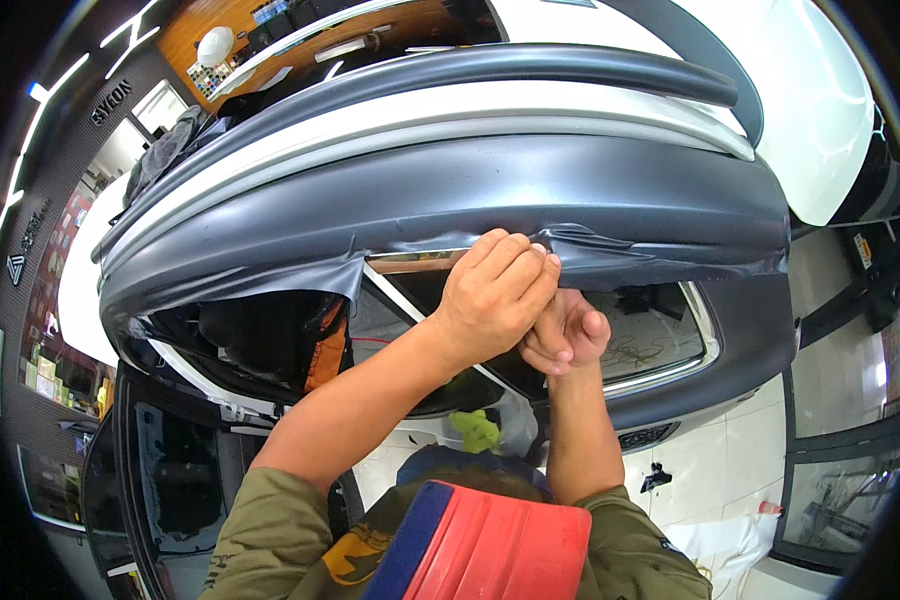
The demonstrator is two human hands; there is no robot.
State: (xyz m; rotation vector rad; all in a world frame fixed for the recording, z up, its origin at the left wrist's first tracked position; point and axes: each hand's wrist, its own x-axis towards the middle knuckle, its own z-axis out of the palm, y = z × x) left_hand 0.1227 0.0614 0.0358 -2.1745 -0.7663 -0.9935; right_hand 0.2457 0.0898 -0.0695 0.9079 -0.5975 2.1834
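Observation:
Dark matte vinyl film [610, 180] covers the car's roof side, its loose edge hanging in folds over the window openings. My left hand [495, 295] is closed at that edge, its fingers pinching the film near the top of the door frame. Just below and to the right, my right hand [570, 335] touches it, fingers curled and palm partly turned up. Whatever the right fingers hold is hidden behind the left hand. Close to the camera, at the bottom, is a red squeegee [500, 550] with a dark blue felt edge; what supports it is out of sight.
An open car door [175, 480] stands at the lower left. Chrome trim [712, 345] borders the rear window at right. A green cloth [475, 430] shows below my arms. A small black object [656, 477] lies on the tiled floor [750, 445]. A white car [820, 90] stands beyond.

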